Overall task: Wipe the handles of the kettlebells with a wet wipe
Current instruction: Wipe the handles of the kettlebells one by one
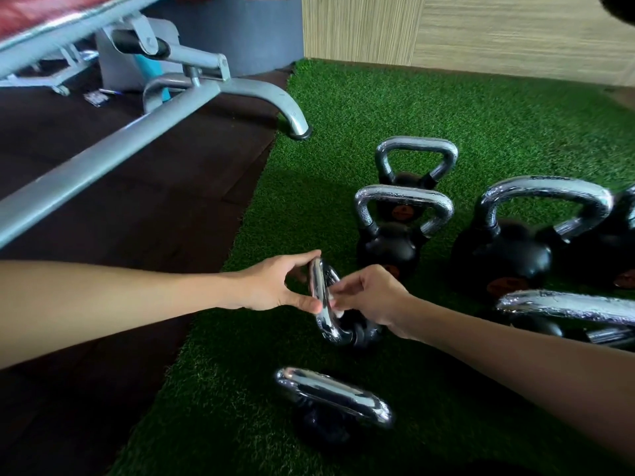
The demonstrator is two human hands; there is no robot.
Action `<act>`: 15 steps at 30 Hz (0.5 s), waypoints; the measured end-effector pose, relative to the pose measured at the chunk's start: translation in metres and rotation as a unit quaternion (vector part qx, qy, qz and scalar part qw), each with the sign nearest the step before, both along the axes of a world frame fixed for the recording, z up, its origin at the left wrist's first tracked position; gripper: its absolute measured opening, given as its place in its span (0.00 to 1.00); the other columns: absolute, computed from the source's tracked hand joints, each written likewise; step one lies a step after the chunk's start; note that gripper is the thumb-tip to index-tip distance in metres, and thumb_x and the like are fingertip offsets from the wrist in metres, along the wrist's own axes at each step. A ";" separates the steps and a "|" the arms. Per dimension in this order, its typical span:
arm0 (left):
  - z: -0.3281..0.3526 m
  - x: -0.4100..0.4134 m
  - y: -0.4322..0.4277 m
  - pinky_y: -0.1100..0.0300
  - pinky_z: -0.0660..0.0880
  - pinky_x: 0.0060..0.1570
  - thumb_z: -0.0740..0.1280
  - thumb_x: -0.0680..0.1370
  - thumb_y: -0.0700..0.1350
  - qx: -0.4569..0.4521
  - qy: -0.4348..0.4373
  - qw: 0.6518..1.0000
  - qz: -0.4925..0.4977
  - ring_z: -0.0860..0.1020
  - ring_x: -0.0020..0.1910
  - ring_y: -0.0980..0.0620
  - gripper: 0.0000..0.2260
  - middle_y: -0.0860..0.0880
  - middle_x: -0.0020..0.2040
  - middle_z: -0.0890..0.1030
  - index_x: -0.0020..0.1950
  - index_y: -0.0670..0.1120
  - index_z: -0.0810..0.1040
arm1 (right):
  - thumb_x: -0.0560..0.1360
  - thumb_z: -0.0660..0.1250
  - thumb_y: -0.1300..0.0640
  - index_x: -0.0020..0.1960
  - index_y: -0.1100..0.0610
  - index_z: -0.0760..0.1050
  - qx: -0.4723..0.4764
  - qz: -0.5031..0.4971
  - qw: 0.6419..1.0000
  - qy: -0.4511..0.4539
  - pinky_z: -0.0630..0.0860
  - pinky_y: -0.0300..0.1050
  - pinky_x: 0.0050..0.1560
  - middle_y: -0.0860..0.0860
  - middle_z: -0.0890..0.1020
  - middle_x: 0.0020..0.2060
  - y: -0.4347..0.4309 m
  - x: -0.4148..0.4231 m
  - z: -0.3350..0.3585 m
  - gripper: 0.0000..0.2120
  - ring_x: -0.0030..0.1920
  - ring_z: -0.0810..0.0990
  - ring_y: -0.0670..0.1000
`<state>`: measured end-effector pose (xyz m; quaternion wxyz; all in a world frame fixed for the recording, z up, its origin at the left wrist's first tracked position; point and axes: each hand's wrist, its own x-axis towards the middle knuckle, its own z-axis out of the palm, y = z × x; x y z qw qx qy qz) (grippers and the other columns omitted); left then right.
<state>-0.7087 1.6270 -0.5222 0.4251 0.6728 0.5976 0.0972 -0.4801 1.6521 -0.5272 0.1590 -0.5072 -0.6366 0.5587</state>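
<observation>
Several black kettlebells with chrome handles stand on green artificial turf (378, 97). A small kettlebell (330, 314) sits in the middle, its handle edge-on to me. My left hand (275, 286) pinches the top of that handle between thumb and fingers. My right hand (371, 297) has its fingers curled against the handle's right side; a bit of white, possibly a wet wipe (338, 313), shows under the fingertips. Another small kettlebell (335, 400) stands closer to me. Two more (402, 214) (415, 159) are lined up behind, and larger ones (536, 231) stand to the right.
A grey metal bench frame (137, 132) with a red pad crosses the dark rubber floor (137, 218) at left, its foot (299, 128) on the turf's edge. A wood-look wall (481, 29) bounds the turf at the back. A big chrome handle (567, 307) lies near my right forearm.
</observation>
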 end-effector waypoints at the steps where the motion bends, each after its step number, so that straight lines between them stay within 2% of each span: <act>1: 0.000 0.001 0.000 0.56 0.71 0.69 0.79 0.68 0.63 -0.001 -0.005 1.000 -0.003 0.69 0.70 0.61 0.49 0.58 0.74 0.69 0.81 0.64 0.53 | 0.71 0.79 0.59 0.46 0.54 0.87 0.029 -0.026 0.999 0.009 0.72 0.30 0.36 0.50 0.88 0.38 0.002 -0.004 -0.001 0.05 0.35 0.82 0.40; 4: -0.003 0.003 0.000 0.60 0.71 0.65 0.79 0.68 0.61 0.000 -0.020 1.000 -0.003 0.71 0.68 0.66 0.50 0.59 0.73 0.72 0.82 0.60 0.53 | 0.71 0.79 0.55 0.44 0.52 0.87 0.121 -0.074 0.990 -0.004 0.74 0.30 0.36 0.46 0.87 0.35 0.011 -0.014 -0.008 0.02 0.36 0.82 0.39; 8: -0.001 0.005 -0.001 0.58 0.72 0.66 0.79 0.68 0.61 0.005 -0.020 1.000 -0.003 0.72 0.66 0.66 0.50 0.60 0.71 0.73 0.83 0.60 0.53 | 0.72 0.77 0.58 0.43 0.53 0.88 0.227 -0.070 0.970 -0.046 0.74 0.27 0.37 0.44 0.86 0.34 0.010 -0.013 -0.013 0.02 0.35 0.82 0.39; 11: -0.001 0.007 -0.001 0.56 0.72 0.67 0.78 0.67 0.64 0.003 -0.018 1.000 -0.003 0.72 0.66 0.67 0.51 0.60 0.71 0.73 0.82 0.61 0.53 | 0.70 0.77 0.58 0.42 0.53 0.87 0.255 -0.065 0.961 -0.082 0.72 0.28 0.36 0.44 0.84 0.32 0.006 -0.010 -0.016 0.01 0.33 0.80 0.39; 15: -0.001 0.006 -0.001 0.55 0.71 0.68 0.78 0.66 0.66 -0.004 -0.009 1.000 -0.005 0.73 0.65 0.67 0.51 0.58 0.69 0.75 0.82 0.61 0.53 | 0.71 0.77 0.59 0.41 0.53 0.87 0.270 -0.073 0.959 -0.052 0.74 0.28 0.37 0.43 0.84 0.33 0.010 -0.010 -0.012 0.02 0.37 0.82 0.39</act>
